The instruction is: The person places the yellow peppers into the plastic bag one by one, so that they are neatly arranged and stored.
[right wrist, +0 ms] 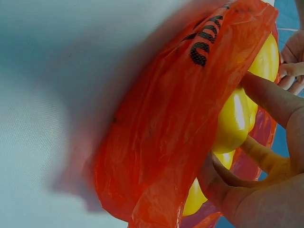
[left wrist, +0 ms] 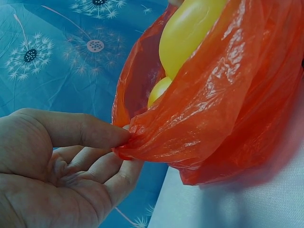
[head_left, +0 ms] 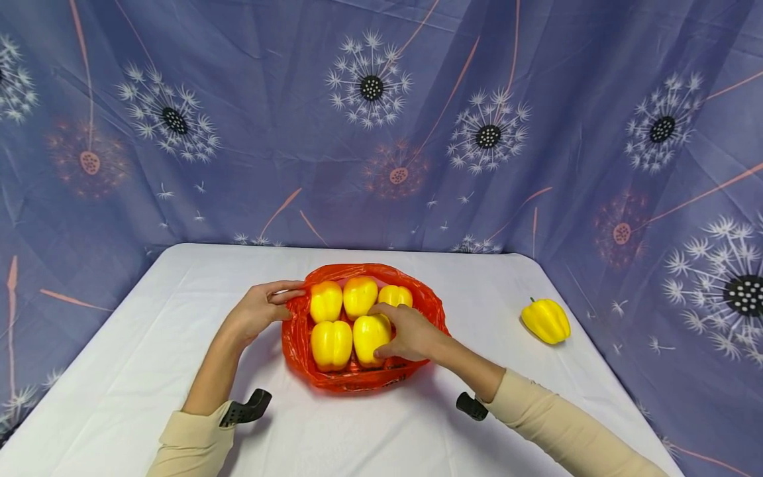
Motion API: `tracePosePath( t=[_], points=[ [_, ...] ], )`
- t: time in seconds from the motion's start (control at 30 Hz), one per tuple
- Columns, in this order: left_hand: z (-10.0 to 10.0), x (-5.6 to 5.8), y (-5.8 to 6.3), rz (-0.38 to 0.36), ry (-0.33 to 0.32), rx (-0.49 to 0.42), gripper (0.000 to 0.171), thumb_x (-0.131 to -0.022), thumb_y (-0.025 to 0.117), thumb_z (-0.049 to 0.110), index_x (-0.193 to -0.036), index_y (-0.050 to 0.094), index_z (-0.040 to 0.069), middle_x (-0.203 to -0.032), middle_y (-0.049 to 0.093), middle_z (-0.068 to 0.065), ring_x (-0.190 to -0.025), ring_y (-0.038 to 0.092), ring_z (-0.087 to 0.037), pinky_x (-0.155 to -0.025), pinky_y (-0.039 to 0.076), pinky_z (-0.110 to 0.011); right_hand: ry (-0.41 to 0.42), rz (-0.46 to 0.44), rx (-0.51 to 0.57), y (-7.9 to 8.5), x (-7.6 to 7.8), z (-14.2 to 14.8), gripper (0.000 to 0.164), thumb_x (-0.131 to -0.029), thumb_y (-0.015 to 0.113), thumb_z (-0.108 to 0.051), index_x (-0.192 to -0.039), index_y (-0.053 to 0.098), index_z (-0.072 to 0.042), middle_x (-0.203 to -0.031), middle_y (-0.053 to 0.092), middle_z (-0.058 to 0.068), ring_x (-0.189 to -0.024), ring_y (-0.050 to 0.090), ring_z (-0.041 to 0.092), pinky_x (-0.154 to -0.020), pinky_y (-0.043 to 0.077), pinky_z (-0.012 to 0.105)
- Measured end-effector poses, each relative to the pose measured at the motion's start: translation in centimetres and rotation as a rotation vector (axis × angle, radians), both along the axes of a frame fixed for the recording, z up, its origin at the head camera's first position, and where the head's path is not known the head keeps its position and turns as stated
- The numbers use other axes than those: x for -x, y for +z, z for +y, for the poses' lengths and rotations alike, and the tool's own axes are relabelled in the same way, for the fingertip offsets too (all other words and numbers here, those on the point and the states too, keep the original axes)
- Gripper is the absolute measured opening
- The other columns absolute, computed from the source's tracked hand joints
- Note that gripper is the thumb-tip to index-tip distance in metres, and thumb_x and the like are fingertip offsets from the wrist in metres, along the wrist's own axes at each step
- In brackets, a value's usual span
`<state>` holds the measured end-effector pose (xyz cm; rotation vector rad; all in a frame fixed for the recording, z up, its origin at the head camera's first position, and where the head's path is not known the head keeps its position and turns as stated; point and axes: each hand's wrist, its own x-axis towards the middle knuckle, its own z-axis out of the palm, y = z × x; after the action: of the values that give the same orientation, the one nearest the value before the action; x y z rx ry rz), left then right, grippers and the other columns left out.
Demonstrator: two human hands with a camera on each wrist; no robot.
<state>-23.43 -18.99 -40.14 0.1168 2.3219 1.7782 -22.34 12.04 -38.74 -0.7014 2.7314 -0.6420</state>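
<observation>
An open red plastic bag stands mid-table, holding several yellow bell peppers. With thumb and fingers, my left hand pinches the bag's left rim; the left wrist view shows the film between them. Reaching in from the right, my right hand grips the front right yellow bell pepper. Its thumb lies at the near side and its fingers reach over the far side. Beside that pepper sits another bell pepper, with more behind. In the right wrist view, the bag's front wall hides the gripped pepper's lower part.
One loose yellow bell pepper lies near the right edge of the white-covered table. A blue curtain with dandelion prints hangs behind and at both sides. Black wrist mounts project from under both sleeves.
</observation>
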Motion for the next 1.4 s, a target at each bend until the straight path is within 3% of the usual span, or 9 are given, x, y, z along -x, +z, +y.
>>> tracePosePath(
  t=[0.43,0.9,1.17,1.4],
  points=[
    [0.0,0.1,-0.1,0.011,-0.006,-0.022,0.066,-0.082,0.054,-0.011,-0.147,0.051,0.001,-0.141,0.060,-0.022,-0.138,0.050,-0.035,-0.079,0.052,-0.020,0.007,0.022,0.024,0.0,0.1,0.3,0.071,-0.078,0.087,-0.028,-0.141,0.056,-0.019,-0.127,0.065,0.006,-0.123,0.056,0.032,-0.107,0.044,0.051],
    [-0.4,-0.1,0.1,0.036,-0.035,-0.037,0.066,-0.082,0.054,-0.011,-0.147,0.050,-0.001,-0.145,0.057,-0.023,-0.141,0.047,-0.036,-0.081,0.052,-0.021,-0.105,0.051,0.014,2.5,0.5,3.2,0.076,-0.078,0.087,-0.031,-0.145,0.052,-0.020,-0.138,0.063,0.011,-0.131,0.053,0.037,-0.107,0.044,0.058],
    [-0.5,-0.1,0.1,0.033,-0.030,-0.035,0.066,-0.082,0.054,-0.011,-0.148,0.050,0.000,-0.144,0.057,-0.022,-0.140,0.049,-0.036,-0.081,0.053,-0.022,-0.112,0.101,0.029,3.9,0.3,5.6,0.077,-0.079,0.086,-0.030,-0.146,0.051,-0.018,-0.132,0.064,0.015,-0.120,0.057,0.039,-0.094,0.052,0.056],
    [-0.5,-0.2,0.3,0.023,-0.014,-0.037,0.065,-0.083,0.055,-0.010,-0.148,0.050,0.001,-0.143,0.058,-0.022,-0.137,0.052,-0.035,-0.081,0.054,-0.022,-0.159,0.135,0.019,4.7,0.7,8.5,0.076,-0.078,0.085,-0.034,-0.145,0.051,-0.022,-0.118,0.064,0.018,-0.104,0.059,0.032,-0.073,0.055,0.040]
  ],
)
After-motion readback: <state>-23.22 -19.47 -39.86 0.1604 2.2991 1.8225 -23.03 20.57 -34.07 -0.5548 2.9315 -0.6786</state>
